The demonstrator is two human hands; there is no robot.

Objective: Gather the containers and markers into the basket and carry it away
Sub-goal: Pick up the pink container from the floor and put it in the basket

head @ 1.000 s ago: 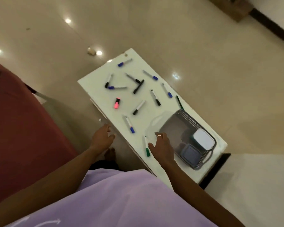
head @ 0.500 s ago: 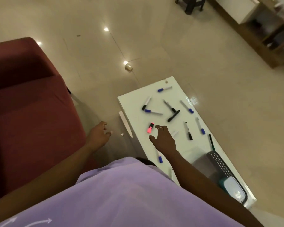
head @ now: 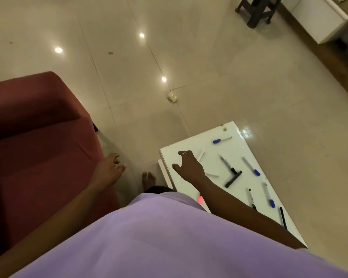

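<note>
Left hand (head: 109, 169) loose and empty beside the red sofa (head: 38, 147), right hand (head: 188, 167) spread, holding nothing, over the white table's (head: 237, 157) near-left corner, hiding part of a marker (head: 200, 156), pink marker (head: 199, 200) half covered by forearm, basket out of frame.

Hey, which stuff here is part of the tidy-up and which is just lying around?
For the job:
- blue-capped markers
- black markers
- pink highlighter
- right hand, reaching over the table

Just lying about:
- red sofa
- scrap on the floor
- dark stool

The basket is out of view.
</note>
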